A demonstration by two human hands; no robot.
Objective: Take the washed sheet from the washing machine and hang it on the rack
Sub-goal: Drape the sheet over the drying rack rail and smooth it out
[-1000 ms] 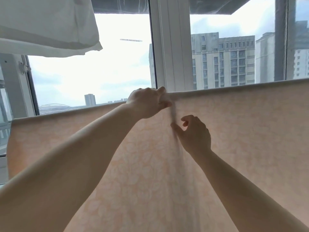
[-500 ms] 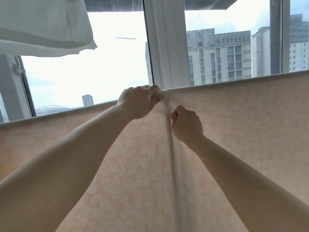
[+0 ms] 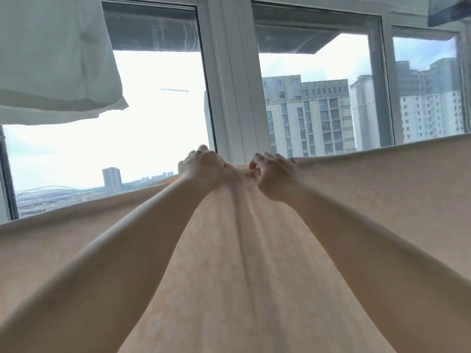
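I had both hands at the top fold of the peach sheet (image 3: 242, 263), draped over a rack hidden beneath it: left hand (image 3: 204, 165) and right hand (image 3: 274, 171), fingers curled, pinching the bunched cloth. Soft, limp, probably damp-heavy; best gripped along that fold.

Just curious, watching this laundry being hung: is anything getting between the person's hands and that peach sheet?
Nothing visible does. The left hand and the right hand both grip the sheet at its top edge, side by side. The white cloth hangs apart, up on the left.
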